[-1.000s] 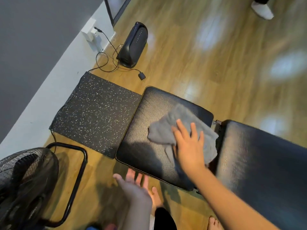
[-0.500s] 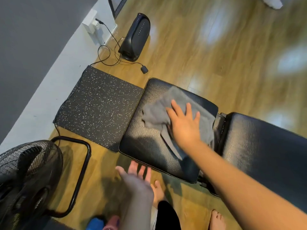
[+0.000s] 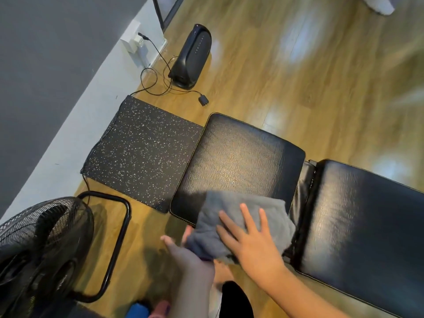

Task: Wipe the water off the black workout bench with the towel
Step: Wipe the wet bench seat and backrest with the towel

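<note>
At six o'clock on the bench (image 3: 238, 161) seat, the crumpled grey towel (image 3: 241, 216) overhangs the near edge. The right hand (image 3: 250, 239) presses it flat, fingers spread. The left hand (image 3: 185, 253) holds the hanging corner.

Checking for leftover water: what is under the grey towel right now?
The towel covers the near edge of the black bench seat pad, pressed by the right hand. Any water beneath is hidden.

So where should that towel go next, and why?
Probably right, onto the long pad. The right hand presses the towel flat at the near edge of the seat pad, with the left hand at the overhanging corner; the long pad looks unwiped.
</note>
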